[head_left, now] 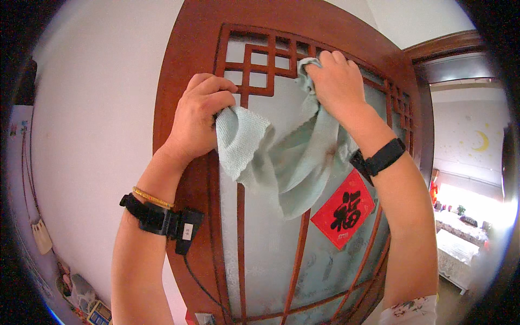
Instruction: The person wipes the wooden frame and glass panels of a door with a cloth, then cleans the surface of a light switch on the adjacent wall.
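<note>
A pale green cloth [303,157] hangs in folds between my two hands, in front of a brown wooden door [187,119] with frosted glass and lattice work. My left hand [201,116] grips one end of the cloth by the door's left frame; the index finger reaches toward the lattice [259,67]. Higher up and to the right, my right hand [338,81] has the other end bunched in its fingers, against the top lattice bars. Dark smudges show on the cloth's right part. What the cloth covers of the glass is hidden.
Below the cloth, a red diamond-shaped paper [344,210] is stuck on the glass. A white wall [97,108] stands at the left, with a hanging bag [41,236] beyond. On the right, a doorway opens to a bright room with a cloth-covered white table [457,249].
</note>
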The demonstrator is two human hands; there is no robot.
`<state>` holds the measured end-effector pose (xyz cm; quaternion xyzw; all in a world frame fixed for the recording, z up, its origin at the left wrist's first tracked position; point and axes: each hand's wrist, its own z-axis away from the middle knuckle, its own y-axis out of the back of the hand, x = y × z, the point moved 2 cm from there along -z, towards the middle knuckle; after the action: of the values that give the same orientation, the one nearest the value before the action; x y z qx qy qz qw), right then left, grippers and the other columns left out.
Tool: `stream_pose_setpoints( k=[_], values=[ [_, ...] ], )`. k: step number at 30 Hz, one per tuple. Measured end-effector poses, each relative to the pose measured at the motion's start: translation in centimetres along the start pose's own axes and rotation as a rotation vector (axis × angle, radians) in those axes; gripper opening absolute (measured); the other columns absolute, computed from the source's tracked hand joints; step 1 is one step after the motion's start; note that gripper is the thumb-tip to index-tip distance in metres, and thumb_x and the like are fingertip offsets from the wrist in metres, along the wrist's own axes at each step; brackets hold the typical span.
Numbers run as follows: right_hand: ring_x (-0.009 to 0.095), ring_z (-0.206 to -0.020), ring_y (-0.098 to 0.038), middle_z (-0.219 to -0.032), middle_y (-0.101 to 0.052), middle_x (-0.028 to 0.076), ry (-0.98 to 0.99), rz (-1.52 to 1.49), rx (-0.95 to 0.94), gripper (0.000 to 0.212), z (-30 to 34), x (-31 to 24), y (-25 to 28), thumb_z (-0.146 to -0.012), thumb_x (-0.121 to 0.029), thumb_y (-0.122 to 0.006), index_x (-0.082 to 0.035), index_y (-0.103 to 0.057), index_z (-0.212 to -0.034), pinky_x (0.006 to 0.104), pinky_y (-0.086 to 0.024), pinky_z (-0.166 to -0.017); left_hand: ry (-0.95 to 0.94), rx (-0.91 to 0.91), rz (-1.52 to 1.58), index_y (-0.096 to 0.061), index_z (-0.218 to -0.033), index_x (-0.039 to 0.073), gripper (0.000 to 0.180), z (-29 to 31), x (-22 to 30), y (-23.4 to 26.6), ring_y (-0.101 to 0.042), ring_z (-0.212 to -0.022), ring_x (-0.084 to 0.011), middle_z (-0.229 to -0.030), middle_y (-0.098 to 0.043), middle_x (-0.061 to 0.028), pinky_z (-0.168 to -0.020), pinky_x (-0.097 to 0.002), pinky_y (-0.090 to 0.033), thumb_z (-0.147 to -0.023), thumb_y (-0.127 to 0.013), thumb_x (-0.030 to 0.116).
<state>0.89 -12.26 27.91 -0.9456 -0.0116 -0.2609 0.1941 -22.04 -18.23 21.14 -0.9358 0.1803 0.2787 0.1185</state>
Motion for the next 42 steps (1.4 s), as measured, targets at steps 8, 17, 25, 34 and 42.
stream_pose_setpoints(
  k=[8, 17, 25, 34, 42],
  values=[
    [0.027, -0.089, -0.054, -0.085, -0.055, 0.008, -0.035, -0.295, -0.326, 0.014, 5.9, -3.2, 3.5, -0.074, -0.014, -0.054, -0.012, -0.066, -0.08, 0.0394, -0.047, -0.068, 0.005, -0.029, -0.014, -0.062, -0.072, 0.007, 0.017, -0.3, -0.1, 0.1, -0.051, -0.097, -0.0286, -0.097, -0.061, -0.0067, -0.081, -0.0375, -0.044, -0.057, -0.068, 0.003],
    [0.031, -0.099, -0.051, -0.101, -0.056, 0.012, -0.404, -0.41, -0.028, 0.028, -1.8, 4.3, -3.4, -0.078, -0.023, -0.052, -0.015, -0.064, -0.102, 0.0449, -0.046, -0.081, -0.002, -0.032, -0.027, -0.062, -0.073, 0.006, 0.015, -2.1, 0.7, 0.6, -0.052, -0.095, -0.0297, -0.096, -0.061, -0.0068, -0.081, -0.0378, -0.044, -0.058, -0.067, 0.005],
    [0.025, -0.103, -0.048, -0.097, -0.054, 0.005, -0.237, -0.198, -0.051, 0.024, -0.9, 5.6, -3.6, -0.077, -0.026, -0.059, -0.019, -0.065, -0.099, 0.0414, -0.04, -0.085, 0.031, -0.112, -0.149, -0.061, -0.074, 0.005, 0.02, -2.3, 0.4, 0.9, -0.051, -0.1, -0.0282, -0.099, -0.06, -0.0076, -0.082, -0.0367, -0.044, -0.056, -0.07, 0.005],
    [0.025, -0.104, -0.047, -0.098, -0.053, 0.004, -0.226, -0.027, -0.073, 0.023, 6.0, 15.0, -7.1, -0.072, -0.024, -0.065, -0.02, -0.065, -0.095, 0.0422, -0.041, -0.083, 0.09, -0.062, -0.282, -0.06, -0.075, 0.004, 0.02, -2.9, 0.9, -0.8, -0.051, -0.098, -0.0301, -0.1, -0.06, -0.0086, -0.085, -0.0386, -0.042, -0.057, -0.069, 0.009],
    [0.025, -0.098, -0.049, -0.095, -0.053, 0.004, -0.279, 0.105, -0.104, 0.018, 7.3, 15.7, -7.7, -0.074, -0.024, -0.061, -0.019, -0.066, -0.091, 0.0419, -0.04, -0.078, 0.122, -0.136, -0.271, -0.061, -0.084, 0.012, 0.033, -3.8, 3.1, -4.3, -0.045, -0.11, -0.0292, -0.112, -0.055, -0.0052, -0.093, -0.0427, -0.036, -0.056, -0.076, 0.006]
  ],
)
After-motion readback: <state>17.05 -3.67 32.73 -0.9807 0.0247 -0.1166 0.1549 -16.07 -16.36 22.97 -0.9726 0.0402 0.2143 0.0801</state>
